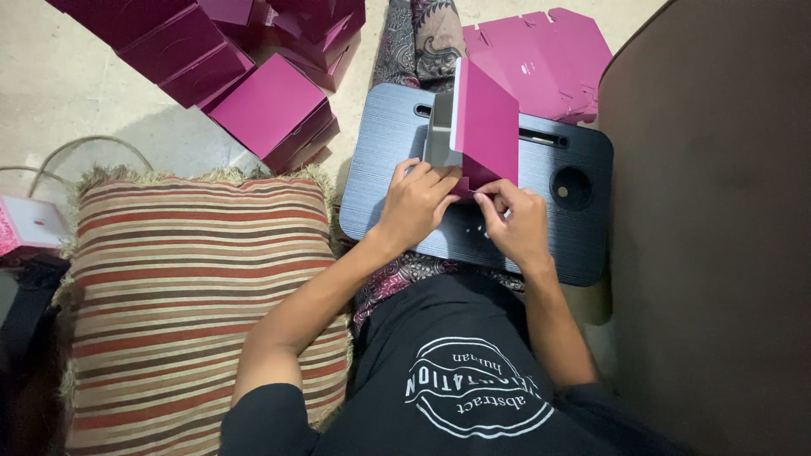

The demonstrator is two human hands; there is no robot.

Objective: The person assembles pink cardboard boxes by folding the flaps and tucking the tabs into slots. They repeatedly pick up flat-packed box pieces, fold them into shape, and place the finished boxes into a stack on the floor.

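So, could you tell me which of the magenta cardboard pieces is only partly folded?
The box in the hands, standing on the black lap desk. The finished boxes sit closed on the floor; the flat blanks lie unfolded behind the desk.

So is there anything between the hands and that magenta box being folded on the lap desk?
Nothing visible. The left hand and right hand already touch the magenta box at its lower edge.

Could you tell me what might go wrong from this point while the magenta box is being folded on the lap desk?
Both hands, left hand and right hand, pinch the bottom flaps of the half-folded magenta box, so a flap could crease or tear. The box stands upright and might tip on the lap desk. The desk rests over the legs and may wobble under pressure.
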